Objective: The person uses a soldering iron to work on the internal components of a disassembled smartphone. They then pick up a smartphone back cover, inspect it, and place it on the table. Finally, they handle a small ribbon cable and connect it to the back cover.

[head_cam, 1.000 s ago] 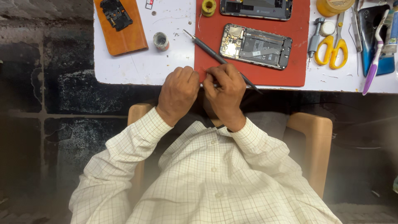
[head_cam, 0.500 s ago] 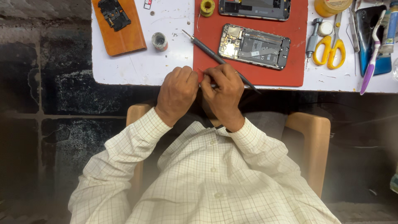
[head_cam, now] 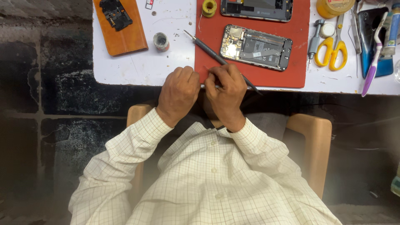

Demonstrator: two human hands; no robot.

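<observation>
At the near edge of the white table (head_cam: pixel 137 71), my two hands sit close together, knuckles up. My left hand (head_cam: pixel 178 93) is curled into a loose fist right at the table's lip, just beside the corner of the red mat (head_cam: pixel 300 50); whether it pinches anything I cannot tell, since the fingers fold under. My right hand (head_cam: pixel 225 93) is clenched too, fingertips pressed together over the mat's near edge, and something thin and pale pokes out from between them, too small to name. Passing under my right hand's fingers runs a long grey screwdriver (head_cam: pixel 208 48), lying slantwise on the mat with its tip pointing away to the left; I cannot say whether my hand grips it or only covers it. Just beyond my right knuckles lies an opened phone (head_cam: pixel 256 46), its board and battery bare. Farther out, a second opened phone (head_cam: pixel 256 8) lies at the mat's far side. Off past my left hand stands a small round pot (head_cam: pixel 161 41) and a brown leather case (head_cam: pixel 121 27). Well to the right of my right hand lie yellow scissors (head_cam: pixel 331 50).
</observation>
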